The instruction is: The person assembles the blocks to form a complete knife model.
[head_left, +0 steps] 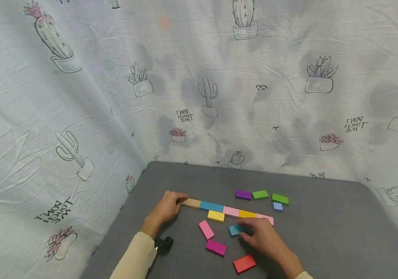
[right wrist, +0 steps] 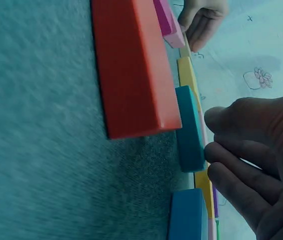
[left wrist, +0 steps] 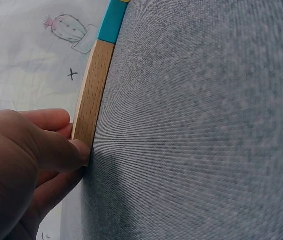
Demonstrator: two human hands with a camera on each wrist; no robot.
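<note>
At the far left end of a row of blocks, my left hand [head_left: 167,207] pinches a natural wood block [left wrist: 90,95] between thumb and fingers. A blue block [head_left: 211,206] butts against it, followed by a pink block [head_left: 231,211], an orange-yellow block [head_left: 247,214] and another pink block [head_left: 266,219]. My right hand [head_left: 263,236] is over a smaller blue block [head_left: 234,230] in front of the row, thumb and fingers spread and loosely bent around its near end. In the right wrist view, the fingertips come right up to the teal-blue block [right wrist: 190,130].
Nearer me lie a yellow block [head_left: 216,216], a pink block [head_left: 206,230], a magenta block [head_left: 215,248] and a red block [head_left: 244,264]. Behind the row are a purple block [head_left: 243,195], two green blocks [head_left: 259,195] and a small periwinkle block [head_left: 277,207]. A cactus-print curtain [head_left: 220,77] surrounds the grey table [head_left: 324,232].
</note>
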